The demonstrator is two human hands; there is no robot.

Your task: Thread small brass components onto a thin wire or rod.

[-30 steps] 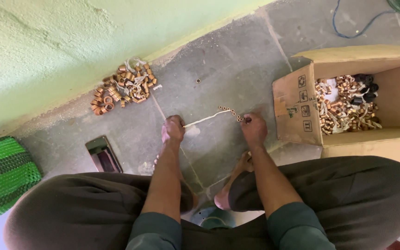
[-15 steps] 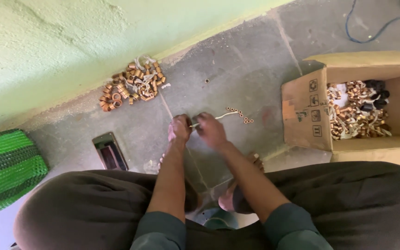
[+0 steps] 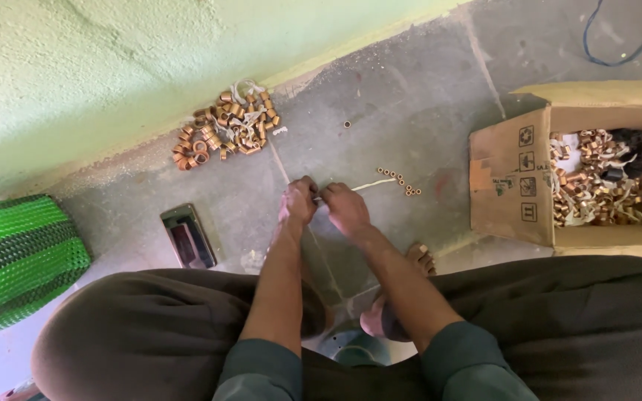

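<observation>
On the floor btwn the knees, a pale string (image 3: pixel 371 183) lies w/ small brass rings (image 3: pixel 401 180) threaded at its far end. Looks light, limp, prob. slippery; best pinched near the bare end. Left hand (image 3: pixel 298 204) and right hand (image 3: pixel 346 208) meet there, fingers closed, pinching that near end.

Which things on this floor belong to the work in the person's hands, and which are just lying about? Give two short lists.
In use:
left hand and right hand, together on a pale strip
small brass rings at the strip's far end
pile of brass rings by the wall
cardboard box of rings

Lying about:
phone
green basket
blue cable
</observation>
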